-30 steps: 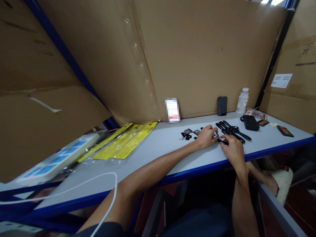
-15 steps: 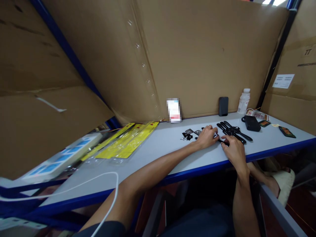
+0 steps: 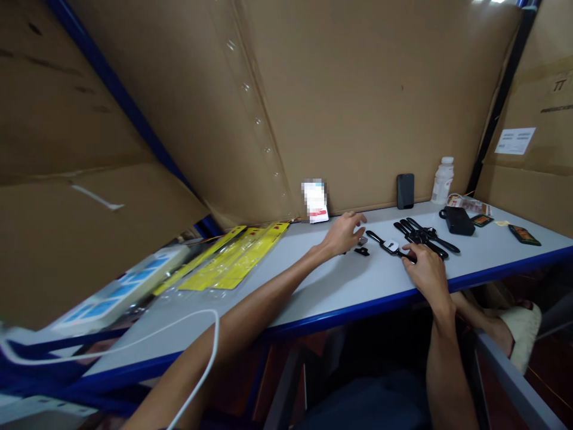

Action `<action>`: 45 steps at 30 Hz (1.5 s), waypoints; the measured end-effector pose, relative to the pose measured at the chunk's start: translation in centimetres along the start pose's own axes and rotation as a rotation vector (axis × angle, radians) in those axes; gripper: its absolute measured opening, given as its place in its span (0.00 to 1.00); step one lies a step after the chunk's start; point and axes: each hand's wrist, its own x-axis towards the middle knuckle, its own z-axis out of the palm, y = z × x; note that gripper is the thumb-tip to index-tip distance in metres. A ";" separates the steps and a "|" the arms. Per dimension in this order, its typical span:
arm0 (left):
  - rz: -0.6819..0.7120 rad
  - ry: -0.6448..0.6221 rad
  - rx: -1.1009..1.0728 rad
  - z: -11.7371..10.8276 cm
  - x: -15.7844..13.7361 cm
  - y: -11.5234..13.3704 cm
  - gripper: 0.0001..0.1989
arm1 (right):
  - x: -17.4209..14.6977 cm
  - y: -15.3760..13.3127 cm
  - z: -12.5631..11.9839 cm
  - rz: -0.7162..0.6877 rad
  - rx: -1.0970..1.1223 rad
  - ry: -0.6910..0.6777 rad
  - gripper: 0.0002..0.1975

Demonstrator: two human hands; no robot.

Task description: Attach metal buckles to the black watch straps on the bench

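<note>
My right hand (image 3: 424, 263) has its fingers on the right handle of a black two-handled spokeshave (image 3: 372, 236) lying on the table. A pale metal blade with a dark slot (image 3: 391, 245) sits at the middle of that tool. My left hand (image 3: 345, 233) is raised a little over the small parts to the left, its fingers apart and nothing visible in them. Below its fingertips lie a small black part (image 3: 362, 252) and a greyish metal piece (image 3: 362, 241); other parts there are hidden by the hand. Several more black spokeshaves (image 3: 421, 236) lie in a pile beyond my right hand.
A black case (image 3: 459, 221), a dark phone (image 3: 405, 191) and a bottle (image 3: 443, 181) stand toward the back right. Yellow packages (image 3: 242, 257) and a white power strip (image 3: 129, 286) lie left. A white cable (image 3: 213, 340) crosses my left arm. Cardboard (image 3: 358, 107) walls the back.
My left hand has let go of the spokeshave and moved left over the small parts, uncovering the blade at its middle. My right hand stays on the right handle.
</note>
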 end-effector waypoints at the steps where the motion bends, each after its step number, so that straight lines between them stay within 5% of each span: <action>1: -0.014 -0.009 -0.004 -0.5 -0.6 -0.7 0.11 | 0.0 0.1 0.0 -0.002 -0.003 0.000 0.14; 7: 0.026 -0.145 0.004 -1.5 -2.3 -3.0 0.12 | 0.0 0.4 0.2 -0.024 -0.011 0.001 0.14; 20: 0.133 -0.279 -0.032 0.7 -3.0 -1.1 0.08 | 0.0 -0.1 -0.1 0.004 -0.001 -0.015 0.13; 27: 0.069 -0.221 -0.283 1.2 0.9 -0.1 0.08 | 0.1 -0.1 0.0 -0.008 -0.013 -0.034 0.14; 32: 0.161 -0.237 -0.271 3.8 4.6 1.4 0.09 | 0.0 -0.3 -0.1 0.004 -0.028 -0.046 0.14; 38: 0.220 -0.319 -0.177 5.6 4.9 1.7 0.09 | -0.1 -0.7 -0.3 0.004 -0.051 -0.063 0.15; 41: 0.214 -0.344 -0.157 5.6 4.6 1.6 0.09 | -0.1 -0.7 -0.4 0.008 -0.055 -0.065 0.15; 45: 0.152 -0.218 -0.138 3.4 4.6 1.0 0.15 | -0.1 -0.8 -0.4 0.016 -0.048 -0.074 0.14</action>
